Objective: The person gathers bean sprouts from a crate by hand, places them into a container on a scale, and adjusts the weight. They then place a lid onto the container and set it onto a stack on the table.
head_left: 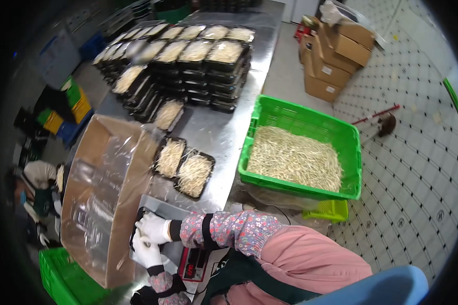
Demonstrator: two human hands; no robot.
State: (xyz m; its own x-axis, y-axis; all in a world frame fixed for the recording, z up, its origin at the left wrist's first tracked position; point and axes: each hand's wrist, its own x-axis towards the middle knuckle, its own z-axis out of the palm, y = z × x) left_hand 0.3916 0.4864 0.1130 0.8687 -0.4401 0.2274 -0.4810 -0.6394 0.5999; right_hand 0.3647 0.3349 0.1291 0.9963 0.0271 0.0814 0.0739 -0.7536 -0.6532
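Both my hands wear white gloves and meet over a black plastic tray point(142, 212) on the grey scale platform point(171, 209). My right hand point(154, 228) lies on the tray from above, fingers bent and together. Closed at the tray's near side is my left hand point(146, 251), touching the right one. The hands cover most of the tray, so its contents are hidden. The scale's red display point(191, 269) glows beside my left wrist. Just beyond are two black trays heaped with bean sprouts, a nearer one point(194, 174) and a farther one point(170, 158).
A cardboard box point(118, 231) with clear plastic lids stands left of my hands. Wrapped sprout trays point(193, 51) are stacked on the metal table point(224, 152). To the right stands a green crate point(359, 152) of loose sprouts. Another person point(38, 185) is at far left.
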